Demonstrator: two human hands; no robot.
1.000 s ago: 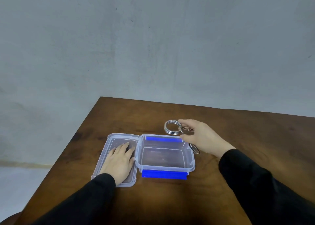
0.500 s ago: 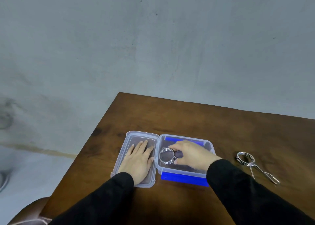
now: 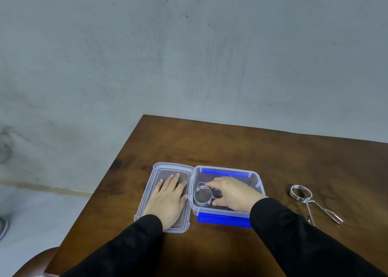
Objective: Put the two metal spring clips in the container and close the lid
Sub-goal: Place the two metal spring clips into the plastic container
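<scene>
1. Your left hand (image 3: 168,201) lies flat, palm down and fingers spread, on the open lid (image 3: 147,197), which rests on the table (image 3: 231,146) to the left of the container (image 3: 257,181). It grips nothing; it only presses on the lid.
2. Your right hand (image 3: 233,192) reaches inside the clear container, with the fingertips (image 3: 209,186) curled round the first spring clip (image 3: 202,196). The forefinger touches the top of its coiled ring and the thumb sits at the lower right of it. The clip's handles are hidden under your palm, so you cannot tell from here how firmly it is pinched.
3. The ring of that clip sits low in the left half of the container, close to the wall next to the lid.
4. The second spring clip (image 3: 308,203) lies flat on the table, well to the right of the container, untouched, ring end away from you and handles pointing toward you and to the right.
5. The container has a blue latch (image 3: 222,220) on its near side and another blue strip along its far side. The lid lies fully open.
</scene>
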